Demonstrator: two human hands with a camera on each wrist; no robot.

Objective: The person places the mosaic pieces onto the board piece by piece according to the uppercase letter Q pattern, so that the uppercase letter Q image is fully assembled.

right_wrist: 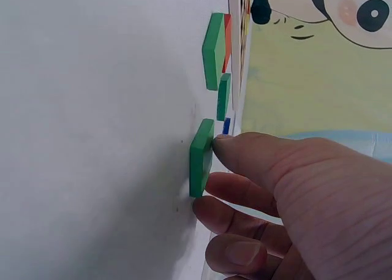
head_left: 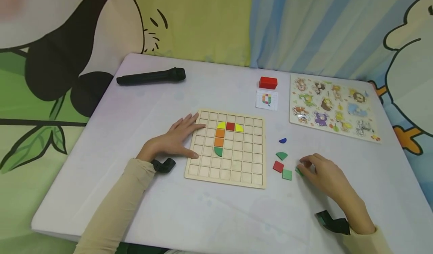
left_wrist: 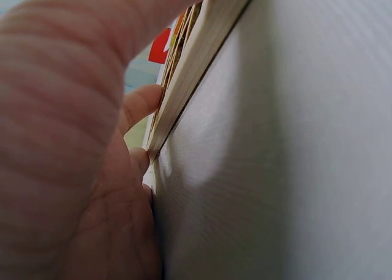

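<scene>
My left hand [head_left: 174,137] rests at the left edge of a wooden grid board [head_left: 226,173], fingers spread and thumb on the rim. Set in the grid are two yellow quarter-circles [head_left: 239,127], a red square [head_left: 230,126], two orange squares [head_left: 219,142] and a green quarter-circle [head_left: 218,151]. At the right, my right hand [head_left: 326,177] pinches a green tile [right_wrist: 201,157] between thumb and fingers, low at the tabletop. Beside it lie a green square [head_left: 286,174], a red tile [head_left: 278,166], a green quarter-circle [head_left: 281,155] and a blue half-circle [head_left: 282,140].
A pattern card [head_left: 267,100] lies behind the board, with a red block [head_left: 268,82] just beyond it. An animal puzzle board [head_left: 333,109] takes up the back right of the white table [head_left: 162,212]. At the back left lies a black microphone [head_left: 151,76].
</scene>
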